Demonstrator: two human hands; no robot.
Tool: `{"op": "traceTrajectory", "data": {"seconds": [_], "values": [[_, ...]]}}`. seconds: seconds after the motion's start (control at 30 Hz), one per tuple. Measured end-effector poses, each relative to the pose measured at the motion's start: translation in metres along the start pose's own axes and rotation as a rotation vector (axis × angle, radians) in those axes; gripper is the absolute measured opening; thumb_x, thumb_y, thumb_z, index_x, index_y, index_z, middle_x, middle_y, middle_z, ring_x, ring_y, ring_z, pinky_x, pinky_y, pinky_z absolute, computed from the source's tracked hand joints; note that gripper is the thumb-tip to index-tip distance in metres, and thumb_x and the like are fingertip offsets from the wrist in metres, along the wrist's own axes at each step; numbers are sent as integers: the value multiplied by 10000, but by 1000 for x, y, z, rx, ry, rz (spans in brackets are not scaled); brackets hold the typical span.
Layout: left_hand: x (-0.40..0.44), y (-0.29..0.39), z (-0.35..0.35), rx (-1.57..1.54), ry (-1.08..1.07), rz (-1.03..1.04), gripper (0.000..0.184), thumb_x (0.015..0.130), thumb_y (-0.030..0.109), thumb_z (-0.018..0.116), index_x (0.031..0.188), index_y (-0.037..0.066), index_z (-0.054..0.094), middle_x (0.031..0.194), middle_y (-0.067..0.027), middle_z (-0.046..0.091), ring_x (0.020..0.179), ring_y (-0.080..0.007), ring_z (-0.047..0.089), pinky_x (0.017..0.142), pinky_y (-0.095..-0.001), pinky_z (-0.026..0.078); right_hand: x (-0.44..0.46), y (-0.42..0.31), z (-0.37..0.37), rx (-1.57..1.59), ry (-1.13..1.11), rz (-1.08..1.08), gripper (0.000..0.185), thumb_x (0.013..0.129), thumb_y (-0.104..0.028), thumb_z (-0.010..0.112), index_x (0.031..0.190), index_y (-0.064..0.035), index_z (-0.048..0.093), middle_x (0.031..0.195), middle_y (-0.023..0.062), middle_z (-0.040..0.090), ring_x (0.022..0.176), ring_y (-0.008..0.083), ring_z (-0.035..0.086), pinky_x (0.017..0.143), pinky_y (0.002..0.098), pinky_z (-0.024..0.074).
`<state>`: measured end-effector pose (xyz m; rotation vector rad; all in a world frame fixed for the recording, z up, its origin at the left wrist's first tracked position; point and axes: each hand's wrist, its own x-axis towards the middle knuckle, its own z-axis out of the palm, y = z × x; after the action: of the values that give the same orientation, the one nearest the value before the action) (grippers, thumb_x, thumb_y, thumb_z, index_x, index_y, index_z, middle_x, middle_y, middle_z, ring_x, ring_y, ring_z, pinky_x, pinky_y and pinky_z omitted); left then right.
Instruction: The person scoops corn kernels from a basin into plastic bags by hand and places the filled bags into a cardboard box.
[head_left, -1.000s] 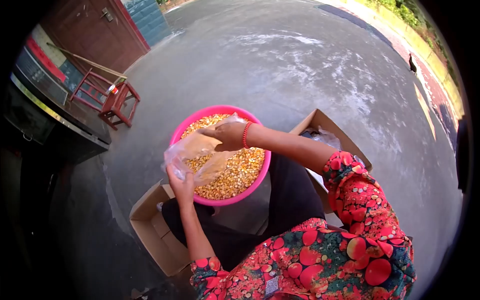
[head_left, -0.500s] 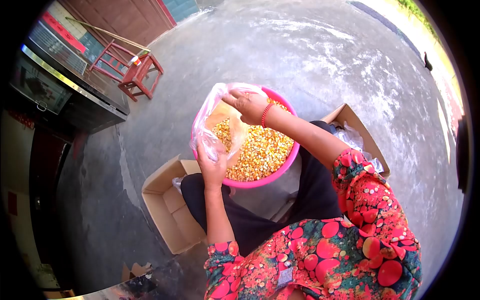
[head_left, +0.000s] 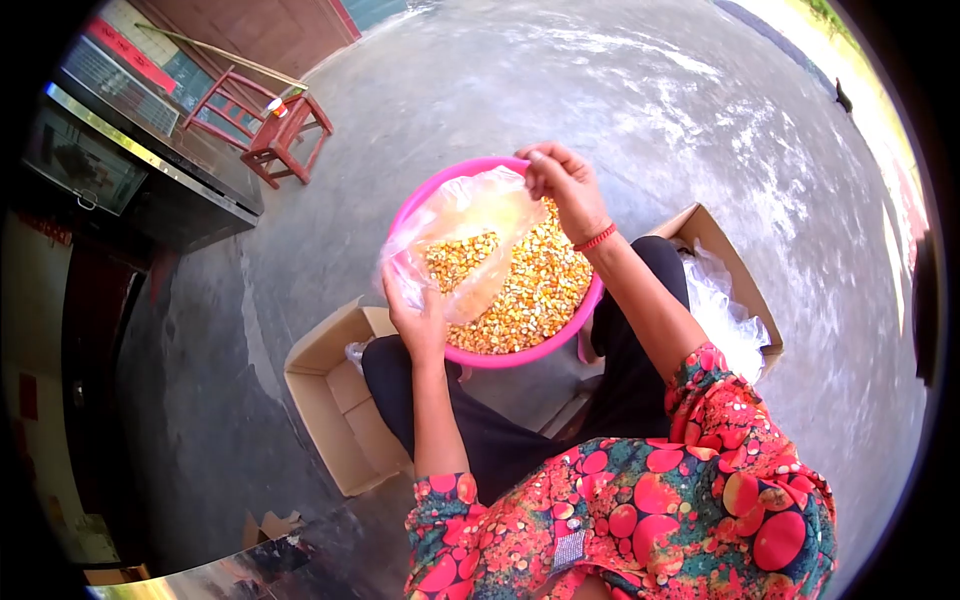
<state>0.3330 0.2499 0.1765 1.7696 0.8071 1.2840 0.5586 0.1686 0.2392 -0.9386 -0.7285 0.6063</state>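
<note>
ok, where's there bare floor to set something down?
Bare floor between the red chair and pink basin; more outside the right cardboard box. Crowded at the basin: corn kernels, plastic bag, left hand and right hand. Also tight beside the legs: that box and the left cardboard box.

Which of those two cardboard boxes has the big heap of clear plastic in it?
The cardboard box by the person's right knee: clear plastic fills much of it, while the left box shows mostly bare cardboard.
</note>
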Motion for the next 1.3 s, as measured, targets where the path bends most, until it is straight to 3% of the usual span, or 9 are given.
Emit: {"op": "traceTrajectory", "data": {"seconds": [0.13, 0.23, 0.33, 0.53, 0.63, 0.83, 0.93, 1.1, 1.3], "values": [[1, -1, 0, -58, 14, -73, 641, 693, -51, 495, 1309, -50, 318, 1307, -157, 393, 1209, -238, 390, 1022, -322, 284, 12, 62, -52, -319, 313, -22, 152, 864, -87, 499, 883, 0, 622, 687, 4, 569, 610, 90, 506, 579, 241, 442], [1, -4, 1, -104, -69, -9, 632, 697, -46, 508, 1302, -53, 324, 1271, -154, 414, 1183, -239, 409, 1004, -317, 305, -6, 99, -74, -1157, -32, -125, 264, 789, -144, 560, 1036, -60, 596, 991, 157, 577, 947, 297, 549, 811, 375, 429], [3, -2, 4, -145, -102, -13, 624, 705, -36, 530, 1297, -50, 334, 1262, -149, 424, 1168, -231, 425, 987, -324, 330, -31, 98, -56, -1613, -247, -147, 315, 785, -214, 541, 1079, -107, 578, 1101, 117, 543, 1066, 287, 480, 892, 444, 365], [5, 0, 1, -154, -48, 36, 485, 714, 7, 572, 1187, -59, 485, 1138, -165, 550, 1079, -246, 518, 931, -335, 392, -33, 108, -57, -1463, -369, -286, 341, 763, -250, 570, 1073, -108, 575, 1082, 123, 558, 1061, 285, 495, 878, 424, 384], [5, 3, -5, -168, -3, 43, 399, 729, 0, 555, 1125, -41, 550, 1077, -138, 590, 1034, -226, 545, 918, -328, 403, -26, 122, -62, -1040, -303, 90, 317, 808, -230, 557, 1093, -92, 562, 1064, 151, 587, 985, 299, 554, 819, 366, 446], [7, 15, -4, -132, -8, 72, 409, 722, -20, 562, 1130, -39, 543, 1106, -144, 580, 1033, -233, 554, 894, -320, 428, -11, 118, -60, -663, -183, 78, 334, 874, -214, 538, 1144, -18, 538, 1085, 71, 605, 896, 171, 578, 783, 267, 464], [5, -3, 2, -104, -25, 102, 460, 723, -18, 565, 1180, -30, 510, 1169, -137, 543, 1093, -217, 512, 939, -320, 393, 16, 100, -63, 309, 39, 433, 241, 901, -146, 506, 1077, 5, 572, 963, 77, 628, 776, 142, 603, 691, 255, 506], [7, 4, 0, -88, 37, 125, 445, 712, -17, 564, 1151, -56, 504, 1134, -192, 556, 1079, -280, 534, 911, -346, 422, 52, -20, -6, 115, -33, 337, 190, 942, -211, 446, 860, -58, 523, 569, -78, 305, 460, 17, 260, 378, 161, 221], [9, 10, -1, -33, 51, 114, 464, 699, -8, 559, 1157, -56, 496, 1134, -182, 547, 1080, -277, 524, 930, -346, 403, 23, -75, 87, -278, -508, 268, 232, 917, -238, 490, 818, -56, 595, 577, -85, 399, 474, 7, 323, 412, 171, 267]]}}
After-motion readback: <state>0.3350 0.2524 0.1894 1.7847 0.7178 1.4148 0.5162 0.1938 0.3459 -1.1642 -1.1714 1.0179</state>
